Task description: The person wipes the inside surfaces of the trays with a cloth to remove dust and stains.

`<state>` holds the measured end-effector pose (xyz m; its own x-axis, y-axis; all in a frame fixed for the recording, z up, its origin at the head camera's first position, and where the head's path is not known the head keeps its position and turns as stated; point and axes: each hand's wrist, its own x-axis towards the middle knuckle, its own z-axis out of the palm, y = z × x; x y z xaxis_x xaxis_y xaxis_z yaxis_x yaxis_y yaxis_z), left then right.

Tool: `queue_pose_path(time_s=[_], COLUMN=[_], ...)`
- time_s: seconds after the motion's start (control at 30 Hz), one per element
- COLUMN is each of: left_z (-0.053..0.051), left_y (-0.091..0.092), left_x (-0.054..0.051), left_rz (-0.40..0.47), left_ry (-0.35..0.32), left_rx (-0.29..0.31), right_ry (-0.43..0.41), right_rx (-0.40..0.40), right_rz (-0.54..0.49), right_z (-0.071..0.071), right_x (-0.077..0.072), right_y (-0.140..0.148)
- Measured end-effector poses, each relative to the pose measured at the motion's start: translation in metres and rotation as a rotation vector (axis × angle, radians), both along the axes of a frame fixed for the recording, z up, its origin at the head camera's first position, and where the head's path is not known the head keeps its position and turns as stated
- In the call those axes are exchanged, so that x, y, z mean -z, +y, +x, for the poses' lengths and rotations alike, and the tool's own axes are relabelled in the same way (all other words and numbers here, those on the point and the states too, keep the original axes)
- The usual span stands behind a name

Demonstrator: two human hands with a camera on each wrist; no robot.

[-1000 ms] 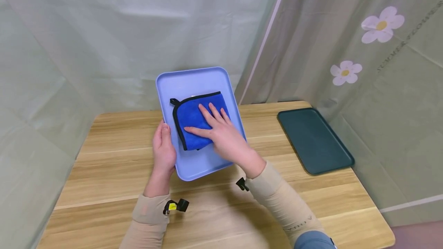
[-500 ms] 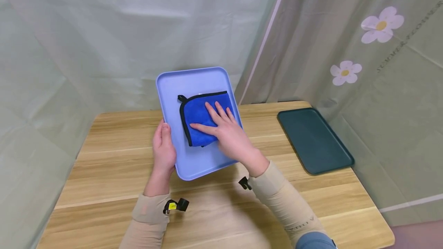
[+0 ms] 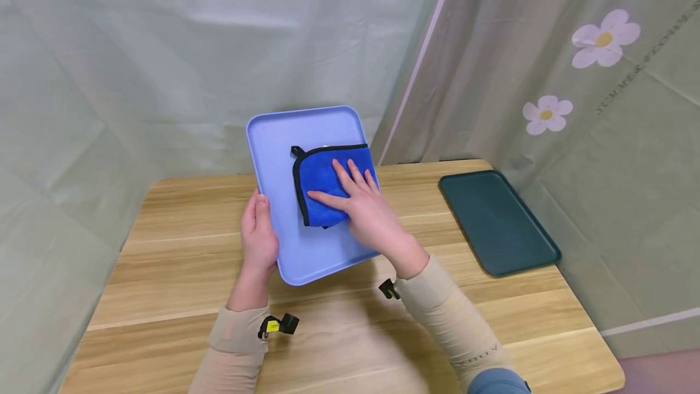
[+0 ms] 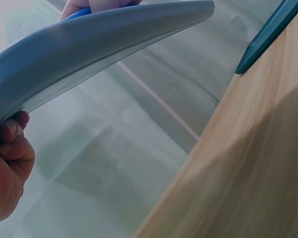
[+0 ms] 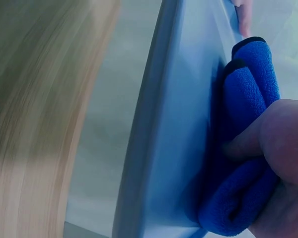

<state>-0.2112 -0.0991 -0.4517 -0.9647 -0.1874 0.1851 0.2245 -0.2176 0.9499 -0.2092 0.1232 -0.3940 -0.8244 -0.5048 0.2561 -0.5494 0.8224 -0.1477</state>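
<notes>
Apparently mid-wipe: right hand (image 3: pixel 372 214) presses a folded blue cloth (image 3: pixel 317 175) onto the inner face of the light-blue tray (image 3: pixel 306 129), while the left hand (image 3: pixel 259 239) holds that tray tilted, up off the table (image 3: pixel 186 248). Probably the wiping step; can't tell how much is done. Next move likely calls for flat, even pressure, sliding the cloth over bare tray face ahead of the right fingertips and back toward the wrists, plus a firm left grip against the push.

Cloth sits directly under the right fingers (image 3: pixel 343 176); black loop (image 3: pixel 298 151) sticks out ahead-left of the index fingertip, trimmed far edge just past the fingertips. Right fingers spread apart, laid straight, not wrapped round it; right wrist view has the thumb pushed into the folds. Left fingers clamped on the tray's side edge, thumb on top, others curled beneath. Dark green tray (image 3: pixel 497 224) lies on the table, well right of the right fingers, untouched.
</notes>
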Motion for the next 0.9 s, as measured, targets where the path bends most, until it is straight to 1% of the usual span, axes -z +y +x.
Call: queue_pose_path(time_s=[0.23,0.4,0.57,0.7,0.8,0.9], left_z=[0.000,0.000,-0.001,-0.003,-0.003,-0.003], left_y=[0.000,0.001,0.000,0.000,-0.001,-0.001], left_x=[0.002,0.003,0.005,0.005,0.005,0.005], left_rz=[0.014,0.018,0.017,0.014,0.007,0.028], left_ry=[0.013,0.024,0.060,0.085,0.083,0.078], left_rx=[0.001,0.012,0.036,0.041,0.028,0.034], right_ry=[-0.015,-0.010,0.003,0.011,0.005,-0.015], right_rx=[0.009,-0.008,-0.029,-0.027,-0.031,-0.046], right_rz=[-0.015,-0.005,0.020,0.034,0.039,0.036], right_z=[0.003,0.006,0.010,0.013,0.016,0.018], right_x=[0.000,0.002,0.004,0.006,0.006,0.007], right_y=[-0.005,-0.012,-0.019,-0.023,-0.027,-0.031])
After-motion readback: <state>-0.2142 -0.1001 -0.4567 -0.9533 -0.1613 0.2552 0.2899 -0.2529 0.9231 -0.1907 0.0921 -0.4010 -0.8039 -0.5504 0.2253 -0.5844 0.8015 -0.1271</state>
